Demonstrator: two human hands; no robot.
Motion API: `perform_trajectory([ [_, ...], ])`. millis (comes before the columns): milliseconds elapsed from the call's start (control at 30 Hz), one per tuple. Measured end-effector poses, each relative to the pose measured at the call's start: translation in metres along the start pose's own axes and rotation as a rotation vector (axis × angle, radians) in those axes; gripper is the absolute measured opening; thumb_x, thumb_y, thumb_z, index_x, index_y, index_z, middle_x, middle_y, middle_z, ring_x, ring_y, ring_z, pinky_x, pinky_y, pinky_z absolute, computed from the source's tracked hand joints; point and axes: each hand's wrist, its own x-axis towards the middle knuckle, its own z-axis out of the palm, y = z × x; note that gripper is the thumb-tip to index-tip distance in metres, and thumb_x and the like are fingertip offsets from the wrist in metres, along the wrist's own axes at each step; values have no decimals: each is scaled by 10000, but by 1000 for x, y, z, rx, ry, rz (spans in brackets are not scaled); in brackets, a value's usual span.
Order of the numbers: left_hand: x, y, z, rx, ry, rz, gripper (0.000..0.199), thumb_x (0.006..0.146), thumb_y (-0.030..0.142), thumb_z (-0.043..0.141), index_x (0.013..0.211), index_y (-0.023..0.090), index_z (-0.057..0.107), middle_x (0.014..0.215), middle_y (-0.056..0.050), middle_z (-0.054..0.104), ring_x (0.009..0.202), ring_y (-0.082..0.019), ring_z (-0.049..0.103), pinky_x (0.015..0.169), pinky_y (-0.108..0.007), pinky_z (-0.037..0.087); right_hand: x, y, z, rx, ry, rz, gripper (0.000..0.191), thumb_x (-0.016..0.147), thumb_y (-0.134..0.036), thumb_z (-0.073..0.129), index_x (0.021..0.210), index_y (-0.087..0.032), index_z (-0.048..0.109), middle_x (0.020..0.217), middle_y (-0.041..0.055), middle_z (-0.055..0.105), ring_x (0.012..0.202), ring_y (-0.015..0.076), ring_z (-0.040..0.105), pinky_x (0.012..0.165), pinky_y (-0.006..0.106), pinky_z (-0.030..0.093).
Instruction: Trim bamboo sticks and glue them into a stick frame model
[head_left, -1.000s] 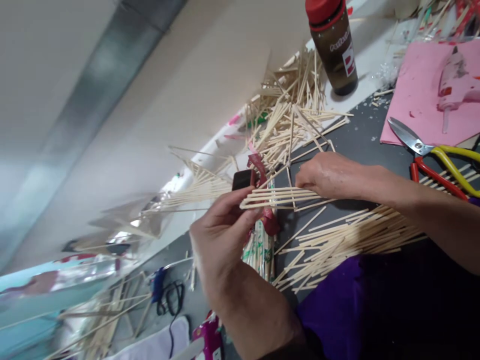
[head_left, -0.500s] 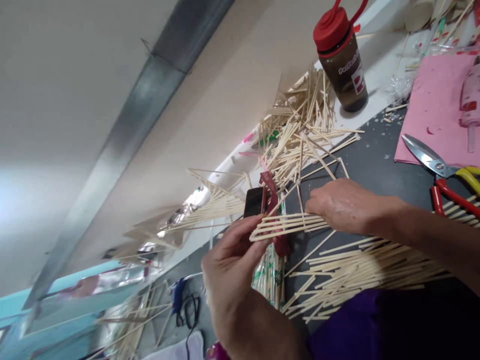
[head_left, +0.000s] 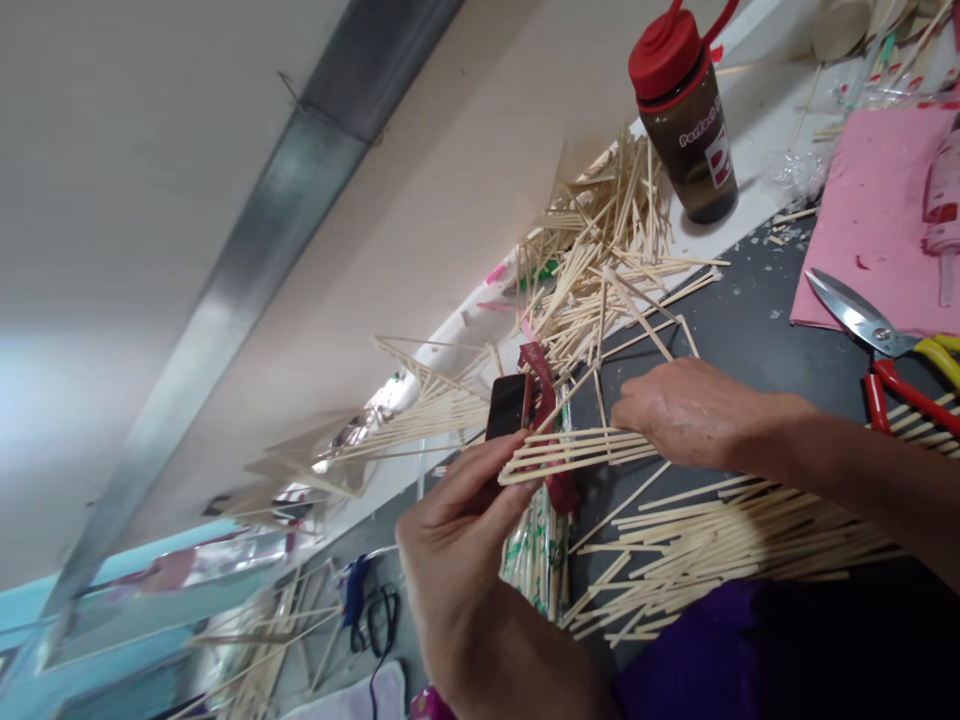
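Several thin wooden sticks, joined at one end into a stick frame [head_left: 581, 448], stretch between my two hands. My left hand [head_left: 469, 520] pinches the joined corner between thumb and fingers. At the frame's other end my right hand [head_left: 675, 412] is closed on the sticks; its fingertips are partly hidden behind the hand. Beyond the frame, more joined sticks [head_left: 637, 310] rise in angled shapes. Below my right hand lies a spread of loose sticks [head_left: 720, 545] on the dark table.
A red-lidded bottle [head_left: 690, 130] stands at the back beside a heap of sticks [head_left: 600, 250]. Scissors [head_left: 862, 320] lie at the right by a pink sheet [head_left: 862, 210]. Near my left hand are a phone [head_left: 508, 405] and wrapped sticks [head_left: 536, 550]. A blue glue gun [head_left: 355, 590] lies left.
Both hands keep their grip on the stick frame. My left hand has shifted very slightly left; the rest looks almost the same.
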Motion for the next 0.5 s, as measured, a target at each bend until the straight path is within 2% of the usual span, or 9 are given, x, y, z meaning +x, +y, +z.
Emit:
perform_trajectory([
  [67,1,2,0,-31,-6,3,245,706,296,821,950,305,815,960,-39,783,936,-227,709,826,-343,576,-1,0,-1,4,-1,2,307,853,-50,491,999,-152,742,1032,126,740,894,217,680,602,293,339],
  [167,2,3,1,-52,-3,8,243,690,284,836,930,315,817,950,-26,785,922,-208,707,852,-326,560,-1,-1,-2,15,0,0,316,862,-44,480,997,-155,743,1034,127,742,893,210,681,611,287,358],
  [500,2,4,5,-143,20,-103,305,634,292,864,930,247,811,968,-48,781,882,-216,719,719,-288,584,-2,-2,-4,17,-16,12,322,875,-59,468,1022,-141,743,1050,132,740,930,228,690,620,282,370],
])
